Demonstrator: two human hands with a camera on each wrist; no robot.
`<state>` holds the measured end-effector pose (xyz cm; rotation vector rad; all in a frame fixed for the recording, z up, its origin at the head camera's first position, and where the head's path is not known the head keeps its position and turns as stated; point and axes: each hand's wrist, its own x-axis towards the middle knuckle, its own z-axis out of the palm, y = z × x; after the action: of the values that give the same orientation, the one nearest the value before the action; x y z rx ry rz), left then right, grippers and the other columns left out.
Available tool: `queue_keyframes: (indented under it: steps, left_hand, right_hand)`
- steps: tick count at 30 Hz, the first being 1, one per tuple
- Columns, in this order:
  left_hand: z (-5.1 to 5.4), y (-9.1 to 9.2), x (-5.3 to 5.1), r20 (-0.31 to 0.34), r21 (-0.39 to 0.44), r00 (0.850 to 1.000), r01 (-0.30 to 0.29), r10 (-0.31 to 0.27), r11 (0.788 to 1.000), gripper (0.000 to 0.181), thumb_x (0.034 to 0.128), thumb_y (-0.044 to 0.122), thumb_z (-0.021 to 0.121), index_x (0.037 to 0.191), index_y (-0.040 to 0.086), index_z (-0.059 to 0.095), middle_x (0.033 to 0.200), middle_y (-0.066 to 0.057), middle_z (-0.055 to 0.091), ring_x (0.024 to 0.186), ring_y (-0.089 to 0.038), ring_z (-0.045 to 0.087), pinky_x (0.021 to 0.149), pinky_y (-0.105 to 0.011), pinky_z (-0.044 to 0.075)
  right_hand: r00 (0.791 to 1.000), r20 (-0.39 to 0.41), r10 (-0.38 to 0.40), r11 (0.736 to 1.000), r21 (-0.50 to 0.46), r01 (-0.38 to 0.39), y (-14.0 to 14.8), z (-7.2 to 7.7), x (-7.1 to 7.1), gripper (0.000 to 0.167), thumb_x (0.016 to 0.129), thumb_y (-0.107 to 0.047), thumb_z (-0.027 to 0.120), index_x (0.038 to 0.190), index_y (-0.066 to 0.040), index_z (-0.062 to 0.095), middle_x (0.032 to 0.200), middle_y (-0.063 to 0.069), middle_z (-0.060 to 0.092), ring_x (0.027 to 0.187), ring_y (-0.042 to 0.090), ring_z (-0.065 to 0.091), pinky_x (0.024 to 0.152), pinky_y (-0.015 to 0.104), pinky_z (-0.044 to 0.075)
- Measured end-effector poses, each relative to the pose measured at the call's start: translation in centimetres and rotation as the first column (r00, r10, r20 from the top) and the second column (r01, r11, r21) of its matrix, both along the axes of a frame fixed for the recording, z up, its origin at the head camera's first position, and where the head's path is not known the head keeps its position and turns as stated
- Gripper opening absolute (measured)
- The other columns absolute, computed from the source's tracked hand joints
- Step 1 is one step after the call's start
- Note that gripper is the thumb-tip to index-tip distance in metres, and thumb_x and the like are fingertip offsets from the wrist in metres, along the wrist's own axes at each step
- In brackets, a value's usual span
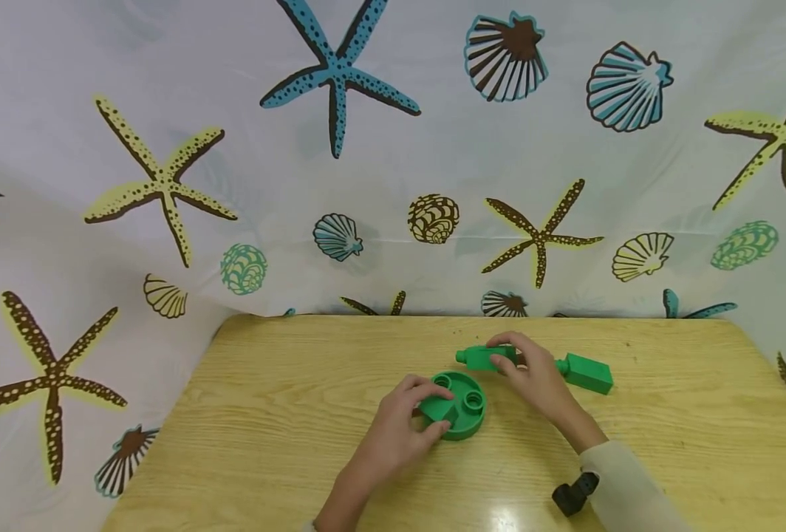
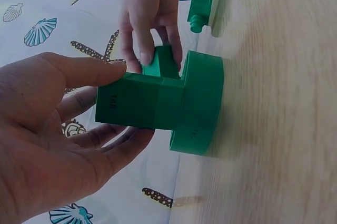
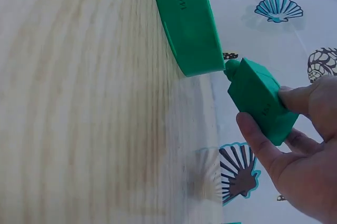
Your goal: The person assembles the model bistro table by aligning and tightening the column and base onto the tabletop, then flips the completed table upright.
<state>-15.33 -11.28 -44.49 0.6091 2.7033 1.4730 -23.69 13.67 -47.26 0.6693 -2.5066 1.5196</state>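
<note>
A round green base [image 1: 469,427] with raised rings inside its rim lies flat on the table. Upright on it stands a green block [image 2: 137,100] with a printed number. My left hand [image 1: 393,428] grips this block between thumb and fingers. Beyond the base, my right hand [image 1: 532,373] pinches a second green block [image 3: 260,100], whose round peg points left in the head view. In the right wrist view that peg is close to the base's edge; whether they touch I cannot tell. A third pegged green block [image 1: 589,373] lies on the table, right of my right hand.
The wooden table [image 1: 267,414] ends at the back against a hanging white cloth [image 1: 393,273] printed with starfish and shells. More of the cloth hangs along the left side. A black wrist device [image 1: 574,495] sits at my right cuff.
</note>
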Motion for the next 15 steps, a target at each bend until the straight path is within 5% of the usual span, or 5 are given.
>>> queue_keyframes:
  steps: [7, 15]
  left_hand:
    - [-0.3, -0.6, -0.4, 0.024, 0.067, 1.0, -0.008, 0.006, 0.998, 0.024, 0.0925, 0.003, 0.076, 0.115, 0.01, 0.073, 0.123, -0.008, 0.06, 0.116, -0.028, 0.062, 0.093, -0.044, 0.058]
    - [-0.9, -0.8, -0.7, 0.047, 0.121, 0.994, -0.101, 0.096, 0.988, 0.032, 0.0933, 0.02, 0.079, 0.122, 0.01, 0.07, 0.124, -0.008, 0.067, 0.117, -0.027, 0.063, 0.096, -0.049, 0.055]
  right_hand:
    - [1.0, -0.016, -0.024, 0.998, -0.065, 0.023, 1.3, 0.5, 2.0, 0.019, 0.105, -0.008, 0.059, 0.122, -0.004, 0.067, 0.128, 0.016, 0.064, 0.101, 0.032, 0.071, 0.084, 0.039, 0.061]
    - [0.995, -0.071, -0.07, 0.997, -0.032, 0.068, 2.4, 0.3, 3.5, 0.032, 0.096, -0.005, 0.073, 0.128, -0.006, 0.068, 0.131, 0.01, 0.067, 0.12, 0.028, 0.063, 0.094, 0.043, 0.057]
